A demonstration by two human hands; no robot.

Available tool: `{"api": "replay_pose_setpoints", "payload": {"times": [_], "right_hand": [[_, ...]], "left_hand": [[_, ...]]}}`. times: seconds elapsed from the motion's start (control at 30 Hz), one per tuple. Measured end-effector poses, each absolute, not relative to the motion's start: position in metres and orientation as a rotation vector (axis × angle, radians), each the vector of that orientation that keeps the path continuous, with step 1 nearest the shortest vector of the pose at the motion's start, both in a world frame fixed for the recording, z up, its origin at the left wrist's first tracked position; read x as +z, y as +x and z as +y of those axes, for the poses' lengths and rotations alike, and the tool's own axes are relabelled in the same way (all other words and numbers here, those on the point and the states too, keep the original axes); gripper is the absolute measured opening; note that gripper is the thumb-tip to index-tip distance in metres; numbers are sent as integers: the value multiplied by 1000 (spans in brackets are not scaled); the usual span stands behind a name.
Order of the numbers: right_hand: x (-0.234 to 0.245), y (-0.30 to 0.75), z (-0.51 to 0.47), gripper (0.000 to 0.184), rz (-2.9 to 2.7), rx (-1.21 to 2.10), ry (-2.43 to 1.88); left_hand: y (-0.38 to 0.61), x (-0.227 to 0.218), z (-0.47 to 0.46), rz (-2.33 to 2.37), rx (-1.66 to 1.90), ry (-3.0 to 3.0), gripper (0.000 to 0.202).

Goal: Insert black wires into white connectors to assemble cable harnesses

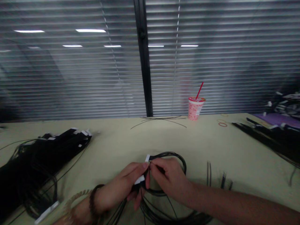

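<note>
A looped bundle of thin black cables (173, 153) is held just above the near middle of the table. My left hand (131, 179) is closed around it, with the thumb pressed on top. Two white tags (140, 180) show on the bundle beside the left fingers. My right hand (170, 175) touches the bundle from the right, its thumb and forefinger pinched on a thin dark strand that looks like a wire tie. The fingertips of both hands almost meet. More black loops hang below the hands, and my palms hide part of the bundle.
A large pile of black cables (47, 159) with white ends lies at left, another cable stack (269, 137) at right. A pink cup (195, 109) with a red straw stands near the blinds. Loose thin wires (161, 119) and a rubber band (222, 124) lie at the back.
</note>
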State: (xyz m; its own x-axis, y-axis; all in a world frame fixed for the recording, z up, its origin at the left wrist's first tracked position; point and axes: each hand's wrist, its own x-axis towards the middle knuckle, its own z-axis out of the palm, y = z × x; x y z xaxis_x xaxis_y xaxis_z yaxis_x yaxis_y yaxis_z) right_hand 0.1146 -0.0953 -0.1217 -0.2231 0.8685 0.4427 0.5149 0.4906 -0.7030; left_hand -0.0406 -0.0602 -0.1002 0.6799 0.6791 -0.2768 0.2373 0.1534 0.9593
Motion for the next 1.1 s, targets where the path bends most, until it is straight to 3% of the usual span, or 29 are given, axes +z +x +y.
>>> {"api": "replay_pose_setpoints", "payload": {"times": [0.13, 0.2, 0.33, 0.43, 0.5, 0.57, 0.73, 0.83, 0.9, 1.1], "right_hand": [[-121, 116, -90, 24, -1873, 545, -1160], [-118, 124, -83, 24, -1842, 845, -1146], [-105, 156, -61, 21, -1380, 1763, -934], [-98, 180, -45, 28, -1045, 1962, -860], [-99, 187, -40, 24, -1079, 1876, -951], [-104, 184, -40, 23, -1308, 1582, -1140], [-112, 162, -58, 8, -1900, 356, -1433], [-106, 151, -77, 14, -2030, -173, -1293], [-103, 142, -89, 16, -2161, -240, -1180], [-109, 125, -103, 20, -2296, 114, -1155]], "left_hand": [[-39, -99, -57, 813, 429, 1376, 42], [-39, -99, -55, 833, 474, 1337, 42], [-42, -103, -50, 873, 599, 1240, 38], [-44, -106, -46, 880, 692, 1130, 35], [-44, -107, -45, 865, 714, 1059, 34], [-44, -107, -44, 845, 721, 1023, 33], [-42, -106, -42, 805, 744, 892, 32], [-41, -105, -42, 821, 769, 868, 35], [-39, -103, -44, 834, 782, 900, 36], [-37, -104, -48, 759, 806, 1073, 29]]}}
